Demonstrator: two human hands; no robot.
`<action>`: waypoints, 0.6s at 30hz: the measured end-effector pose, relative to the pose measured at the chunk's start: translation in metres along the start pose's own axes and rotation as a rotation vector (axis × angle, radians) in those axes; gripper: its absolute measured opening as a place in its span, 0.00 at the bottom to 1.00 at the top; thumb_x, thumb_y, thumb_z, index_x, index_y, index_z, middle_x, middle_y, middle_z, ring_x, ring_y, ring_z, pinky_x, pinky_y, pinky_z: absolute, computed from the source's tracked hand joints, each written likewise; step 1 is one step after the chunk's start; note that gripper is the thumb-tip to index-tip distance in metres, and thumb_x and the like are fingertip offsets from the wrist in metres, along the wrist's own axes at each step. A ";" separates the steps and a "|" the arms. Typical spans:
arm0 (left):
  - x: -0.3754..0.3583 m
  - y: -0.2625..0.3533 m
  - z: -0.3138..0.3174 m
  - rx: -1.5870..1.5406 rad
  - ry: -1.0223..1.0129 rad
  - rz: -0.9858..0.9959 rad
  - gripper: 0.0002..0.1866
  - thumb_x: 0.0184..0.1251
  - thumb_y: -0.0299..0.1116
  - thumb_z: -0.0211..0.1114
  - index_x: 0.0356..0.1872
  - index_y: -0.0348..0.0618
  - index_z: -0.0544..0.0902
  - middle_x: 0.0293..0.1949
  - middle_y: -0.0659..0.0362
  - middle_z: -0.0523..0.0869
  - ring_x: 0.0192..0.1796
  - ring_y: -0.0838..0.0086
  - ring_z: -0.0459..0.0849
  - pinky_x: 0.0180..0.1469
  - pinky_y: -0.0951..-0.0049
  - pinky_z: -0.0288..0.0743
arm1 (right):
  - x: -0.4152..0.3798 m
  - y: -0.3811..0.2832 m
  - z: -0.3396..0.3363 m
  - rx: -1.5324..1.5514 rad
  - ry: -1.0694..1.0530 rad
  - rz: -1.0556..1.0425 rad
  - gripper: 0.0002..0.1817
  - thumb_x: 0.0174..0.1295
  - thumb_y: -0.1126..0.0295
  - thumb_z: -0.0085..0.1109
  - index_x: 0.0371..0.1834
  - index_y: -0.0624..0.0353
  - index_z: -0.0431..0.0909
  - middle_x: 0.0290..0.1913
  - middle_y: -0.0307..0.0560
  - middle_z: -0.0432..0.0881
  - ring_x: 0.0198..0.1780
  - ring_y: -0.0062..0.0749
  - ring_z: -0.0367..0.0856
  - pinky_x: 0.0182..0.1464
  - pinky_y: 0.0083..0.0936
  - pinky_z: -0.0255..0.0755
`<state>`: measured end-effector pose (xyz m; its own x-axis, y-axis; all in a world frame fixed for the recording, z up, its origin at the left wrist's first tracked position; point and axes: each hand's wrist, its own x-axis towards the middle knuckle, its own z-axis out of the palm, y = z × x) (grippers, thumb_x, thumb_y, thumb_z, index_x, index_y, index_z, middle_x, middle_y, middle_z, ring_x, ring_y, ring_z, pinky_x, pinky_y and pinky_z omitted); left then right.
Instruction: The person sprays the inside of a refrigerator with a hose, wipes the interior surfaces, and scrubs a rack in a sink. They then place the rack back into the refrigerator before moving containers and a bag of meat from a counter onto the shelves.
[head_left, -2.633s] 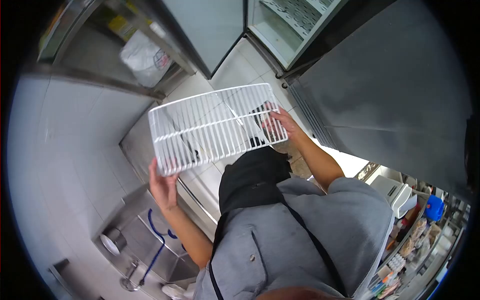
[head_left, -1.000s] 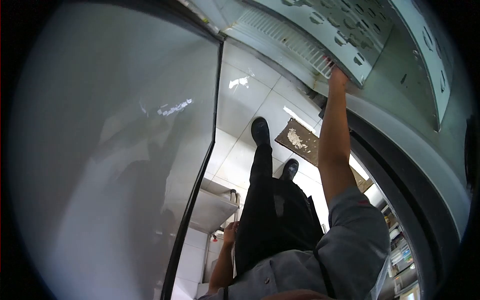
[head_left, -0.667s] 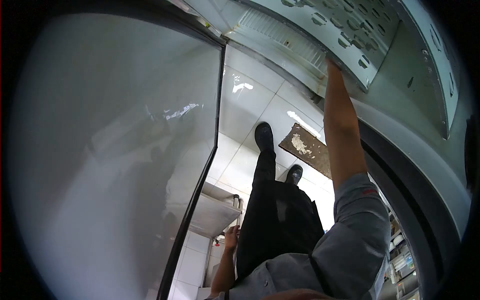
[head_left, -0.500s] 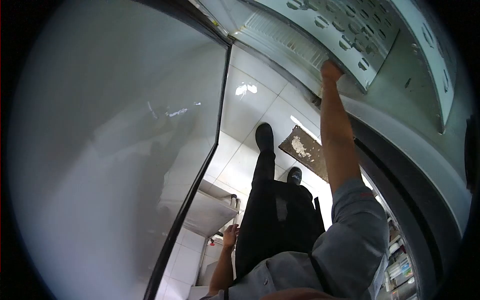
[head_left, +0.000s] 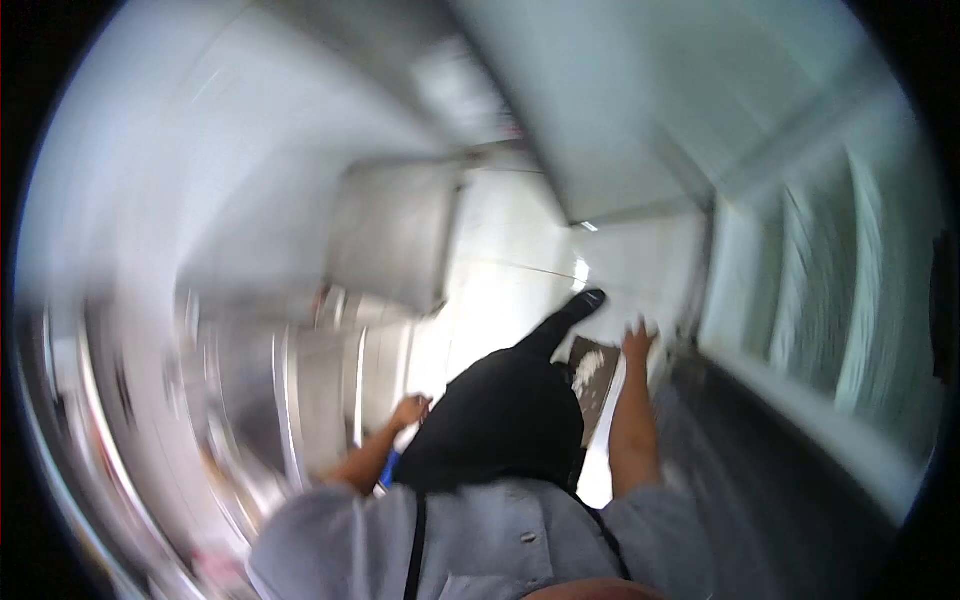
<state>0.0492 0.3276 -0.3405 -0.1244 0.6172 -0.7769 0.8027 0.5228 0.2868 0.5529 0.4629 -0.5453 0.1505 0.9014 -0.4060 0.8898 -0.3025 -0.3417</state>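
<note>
Glossy white floor tiles (head_left: 500, 230) spread beneath a worker in a gray shirt (head_left: 480, 515) and black apron (head_left: 500, 415), in a narrow room blurred by motion. A brown mat (head_left: 601, 378), patched with a pale area, lies near a dark shoe (head_left: 590, 300), with a metal worktop (head_left: 390, 232) across the floor to the left.

The right arm reaches forward, its hand (head_left: 639, 340) spread — fingers parted — above the floor, near the cabinet's lower edge. The left arm bends at the apron's side; that hand (head_left: 411, 410) looks loosely curled, though blur hides its exact finger pose.

The open refrigerator cabinet (head_left: 805, 400) stands at right, its pale greenish interior streaked by blur — the whitish, ribbed-looking shelves (head_left: 862, 310) too smeared to detail.
</note>
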 end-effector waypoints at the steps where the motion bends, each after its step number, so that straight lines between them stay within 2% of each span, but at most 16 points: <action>1: -0.019 -0.034 0.023 -0.005 0.039 -0.037 0.25 0.64 0.54 0.53 0.28 0.40 0.81 0.22 0.53 0.84 0.28 0.66 0.83 0.38 0.66 0.76 | -0.010 0.027 0.066 -0.256 -0.064 -0.149 0.18 0.62 0.62 0.46 0.53 0.51 0.77 0.68 0.49 0.61 0.68 0.55 0.55 0.67 0.55 0.45; 3: -0.085 -0.040 0.043 -0.245 0.124 -0.205 0.25 0.62 0.56 0.54 0.34 0.40 0.82 0.29 0.50 0.86 0.36 0.57 0.84 0.45 0.61 0.75 | -0.063 -0.013 0.019 0.074 -0.095 0.133 0.23 0.61 0.58 0.48 0.58 0.55 0.70 0.63 0.54 0.65 0.63 0.63 0.59 0.63 0.55 0.53; 4: -0.109 -0.049 0.055 -0.219 0.227 -0.192 0.24 0.62 0.54 0.54 0.36 0.40 0.82 0.32 0.48 0.85 0.37 0.56 0.84 0.45 0.62 0.75 | -0.080 -0.016 0.019 -0.048 -0.123 0.106 0.26 0.59 0.56 0.51 0.59 0.56 0.68 0.61 0.58 0.67 0.59 0.64 0.64 0.61 0.52 0.57; 5: -0.132 -0.061 0.068 -0.331 0.273 -0.248 0.23 0.62 0.53 0.54 0.36 0.40 0.82 0.32 0.47 0.85 0.38 0.57 0.83 0.46 0.63 0.75 | -0.100 -0.026 0.003 -0.131 -0.230 0.102 0.27 0.57 0.55 0.53 0.57 0.58 0.69 0.56 0.66 0.70 0.56 0.65 0.66 0.60 0.52 0.60; 6: -0.139 -0.062 0.075 -0.424 0.289 -0.284 0.23 0.62 0.52 0.54 0.36 0.40 0.82 0.32 0.46 0.84 0.38 0.57 0.83 0.46 0.64 0.75 | -0.105 -0.028 -0.016 -0.235 -0.310 -0.050 0.27 0.55 0.56 0.54 0.55 0.60 0.70 0.51 0.70 0.72 0.56 0.64 0.66 0.57 0.52 0.63; 8: -0.186 -0.060 0.082 -0.534 0.407 -0.248 0.22 0.62 0.51 0.53 0.35 0.40 0.81 0.26 0.47 0.83 0.33 0.61 0.84 0.38 0.67 0.79 | -0.109 -0.023 -0.025 -0.339 -0.462 -0.284 0.25 0.52 0.61 0.56 0.52 0.61 0.72 0.48 0.70 0.73 0.54 0.65 0.68 0.54 0.50 0.67; 9: -0.184 -0.073 0.095 -0.745 0.356 -0.471 0.22 0.63 0.51 0.52 0.36 0.39 0.80 0.24 0.50 0.81 0.27 0.64 0.84 0.27 0.67 0.80 | -0.100 -0.034 -0.032 -0.373 -0.449 -0.319 0.25 0.52 0.61 0.56 0.52 0.61 0.72 0.48 0.70 0.73 0.54 0.65 0.68 0.54 0.50 0.67; 10: -0.192 -0.087 0.111 -0.788 0.364 -0.466 0.22 0.63 0.51 0.52 0.36 0.39 0.80 0.24 0.50 0.81 0.27 0.64 0.84 0.27 0.67 0.80 | -0.103 -0.040 -0.039 -0.386 -0.410 -0.295 0.24 0.50 0.62 0.58 0.51 0.61 0.72 0.48 0.68 0.75 0.53 0.64 0.70 0.54 0.48 0.67; 12: -0.203 -0.108 0.129 -0.989 0.326 -0.604 0.21 0.63 0.51 0.54 0.39 0.40 0.78 0.28 0.54 0.82 0.28 0.69 0.83 0.24 0.67 0.78 | -0.082 -0.037 -0.044 -0.425 -0.374 -0.276 0.24 0.48 0.64 0.60 0.49 0.61 0.73 0.48 0.66 0.76 0.52 0.63 0.71 0.54 0.46 0.68; 13: -0.206 -0.117 0.146 -1.066 0.325 -0.614 0.21 0.63 0.51 0.53 0.40 0.41 0.77 0.29 0.55 0.82 0.30 0.69 0.84 0.24 0.66 0.78 | -0.046 -0.019 -0.033 -0.321 -0.435 -0.309 0.24 0.46 0.65 0.62 0.49 0.61 0.73 0.48 0.64 0.77 0.51 0.61 0.73 0.54 0.44 0.69; 14: -0.211 -0.118 0.158 -1.101 0.315 -0.625 0.21 0.63 0.51 0.53 0.40 0.41 0.77 0.29 0.55 0.82 0.30 0.69 0.84 0.24 0.66 0.78 | -0.031 -0.031 -0.043 -0.230 -0.501 -0.342 0.25 0.45 0.66 0.64 0.49 0.62 0.73 0.48 0.62 0.78 0.51 0.58 0.74 0.54 0.43 0.69; 16: -0.217 -0.132 0.168 -1.085 0.284 -0.637 0.22 0.63 0.52 0.53 0.41 0.41 0.76 0.29 0.55 0.82 0.30 0.69 0.84 0.24 0.67 0.78 | -0.021 -0.096 -0.074 -0.442 -0.547 -0.413 0.25 0.44 0.67 0.64 0.48 0.64 0.73 0.46 0.63 0.78 0.50 0.55 0.76 0.52 0.41 0.70; 17: -0.219 -0.139 0.183 -1.058 0.379 -0.579 0.25 0.66 0.51 0.48 0.39 0.35 0.78 0.24 0.51 0.81 0.23 0.64 0.83 0.19 0.65 0.80 | -0.032 -0.136 -0.099 -0.510 -0.421 -0.589 0.22 0.46 0.70 0.62 0.47 0.64 0.73 0.44 0.63 0.79 0.48 0.55 0.77 0.51 0.41 0.71; 18: -0.224 -0.147 0.193 -1.089 0.413 -0.567 0.26 0.66 0.52 0.48 0.39 0.35 0.78 0.23 0.51 0.81 0.22 0.64 0.83 0.20 0.65 0.78 | -0.053 -0.178 -0.113 -0.565 -0.298 -0.767 0.20 0.47 0.72 0.60 0.46 0.65 0.74 0.43 0.64 0.79 0.47 0.55 0.78 0.50 0.42 0.71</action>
<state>0.0712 -0.0007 -0.3172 -0.6150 0.1858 -0.7663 -0.2818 0.8558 0.4338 0.4354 0.5036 -0.3676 -0.5962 0.6533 -0.4666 0.7869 0.5907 -0.1785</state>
